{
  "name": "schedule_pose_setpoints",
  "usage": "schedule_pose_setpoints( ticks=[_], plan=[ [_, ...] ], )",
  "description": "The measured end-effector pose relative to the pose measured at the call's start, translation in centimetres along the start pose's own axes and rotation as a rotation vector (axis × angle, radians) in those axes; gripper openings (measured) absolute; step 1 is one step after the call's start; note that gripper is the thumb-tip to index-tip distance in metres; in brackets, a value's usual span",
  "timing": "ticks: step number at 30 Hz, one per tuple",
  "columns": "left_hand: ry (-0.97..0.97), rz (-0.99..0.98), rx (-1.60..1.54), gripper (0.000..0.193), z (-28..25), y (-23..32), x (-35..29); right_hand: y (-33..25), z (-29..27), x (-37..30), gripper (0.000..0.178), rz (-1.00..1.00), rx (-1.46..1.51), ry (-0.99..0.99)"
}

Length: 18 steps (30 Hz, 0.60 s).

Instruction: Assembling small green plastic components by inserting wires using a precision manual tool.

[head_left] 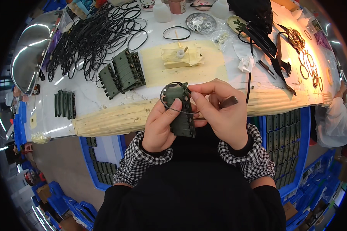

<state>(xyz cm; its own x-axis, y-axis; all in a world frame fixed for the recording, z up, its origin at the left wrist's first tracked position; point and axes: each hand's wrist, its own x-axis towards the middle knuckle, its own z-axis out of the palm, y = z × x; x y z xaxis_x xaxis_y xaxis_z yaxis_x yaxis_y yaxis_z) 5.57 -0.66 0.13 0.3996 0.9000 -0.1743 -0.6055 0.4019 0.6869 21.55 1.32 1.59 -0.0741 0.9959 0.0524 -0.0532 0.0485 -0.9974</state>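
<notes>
My left hand point(158, 125) is closed round a dark green moulded part point(183, 125) with a row of small round fittings along its side. A thin black rubber ring point(162, 96) loops across the upper end of this part, under my left thumb. At the part's upper right edge, the thumb and forefinger of my right hand point(223, 115) pinch the ring. A flat metal tool point(229, 102) also sits in my right hand, its lower end partly hidden behind the fingers. More green parts point(127, 71) lie on the table to the left, with a smaller group point(64, 104) farther left.
A heap of black rubber rings point(92, 42) covers the back left. A yellow taped block point(181, 57) with a small cup stands mid-table, before a metal dish point(201, 24). Below the padded edge point(115, 115), blue trays point(305, 142) hold green parts. A lamp shade point(34, 46) stands left.
</notes>
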Motion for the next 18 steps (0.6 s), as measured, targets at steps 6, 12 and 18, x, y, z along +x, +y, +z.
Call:
schedule_pose_setpoints(
  ticks=[6, 12, 18],
  plan=[
    [0.055, 0.089, 0.093, 0.033, -0.3, -0.7, 0.1, 0.1, 0.2, 0.0, 0.016, -0.199, -0.216, 0.03],
    [0.109, 0.17, 0.141, 0.031, -0.1, -1.0, 0.2, 0.7, 0.8, -0.3, 0.017, -0.156, -0.106, 0.079],
    [0.077, 0.201, 0.092, 0.03, -0.3, -1.2, 0.1, 0.6, 0.5, -0.2, 0.017, -0.065, -0.037, 0.037]
  ],
)
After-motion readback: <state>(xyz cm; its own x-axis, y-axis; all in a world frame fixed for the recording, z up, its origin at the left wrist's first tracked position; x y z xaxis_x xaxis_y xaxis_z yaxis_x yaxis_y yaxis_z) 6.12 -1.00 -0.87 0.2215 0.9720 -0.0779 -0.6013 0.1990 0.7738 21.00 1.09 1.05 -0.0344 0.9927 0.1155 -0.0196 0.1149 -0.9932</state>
